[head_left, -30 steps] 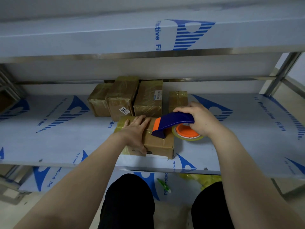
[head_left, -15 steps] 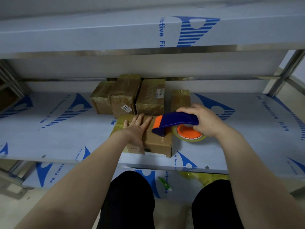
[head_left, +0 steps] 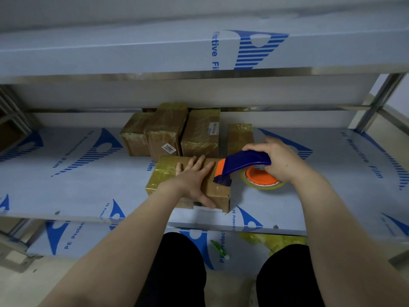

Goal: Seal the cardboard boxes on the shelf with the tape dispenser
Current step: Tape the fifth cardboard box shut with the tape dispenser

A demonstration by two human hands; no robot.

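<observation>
Hardly anything has moved: my left hand (head_left: 192, 180), fingers (head_left: 199, 162) spread, still pins the front cardboard box (head_left: 163, 173) to the shelf (head_left: 66, 173) so it won't slide while my right hand (head_left: 281, 160) grips the tape dispenser (head_left: 243, 161) at its right edge.

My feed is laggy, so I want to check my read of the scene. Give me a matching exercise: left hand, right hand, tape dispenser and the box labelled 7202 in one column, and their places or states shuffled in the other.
Column one:
1. left hand
2. right hand
3. tape dispenser
4. box labelled 7202

Column two:
A. stands in the back row
B. curled round the blue handle
C. flat on top of the front box
D. nose at the front box's right end

Pairs: 1-C, 2-B, 3-D, 4-A
</observation>
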